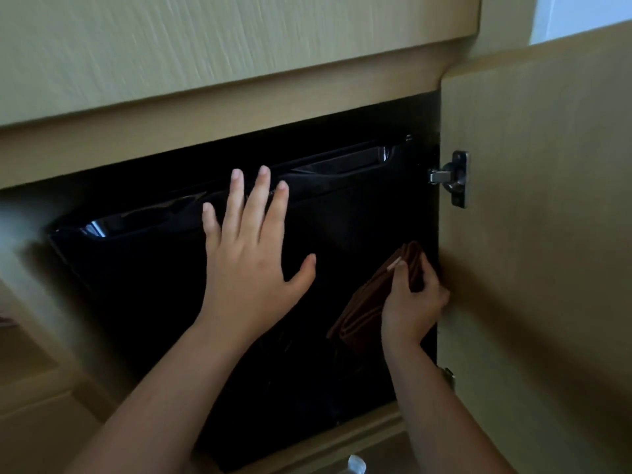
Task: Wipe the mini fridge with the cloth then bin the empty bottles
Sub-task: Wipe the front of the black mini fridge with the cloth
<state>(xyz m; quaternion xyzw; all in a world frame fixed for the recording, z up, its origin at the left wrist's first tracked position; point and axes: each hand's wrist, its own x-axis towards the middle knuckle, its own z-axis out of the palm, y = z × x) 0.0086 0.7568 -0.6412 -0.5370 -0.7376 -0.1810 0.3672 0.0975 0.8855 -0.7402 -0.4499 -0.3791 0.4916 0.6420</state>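
From the head view, the black mini fridge (154, 285) sits inside a wooden cupboard, its glossy front facing me and the cupboard door (547, 234) swung open on my right. My left grip (249, 258) is wide, fingers spread and straight over the fridge front, with the fingertips up by the recessed top edge; I cannot tell whether the palm truly presses. My right grip (413, 302) is curled round the folded brown cloth (359, 313), holding it low on the right side of the fridge front, just beside the cupboard door. The worry there is the tight corner: I judge a wide stroke could jam my knuckles against the door or catch the cloth near the metal hinge (451, 177) higher up. The cloth is held by one end, so the folds could slide loose mid-wipe. A bare palm on gloss would likely leave fresh smears, and fingers hooking that top edge could pull the fridge open. At the bottom edge something clear (355, 465) shows, perhaps a bottle top; my forearm might knock it.
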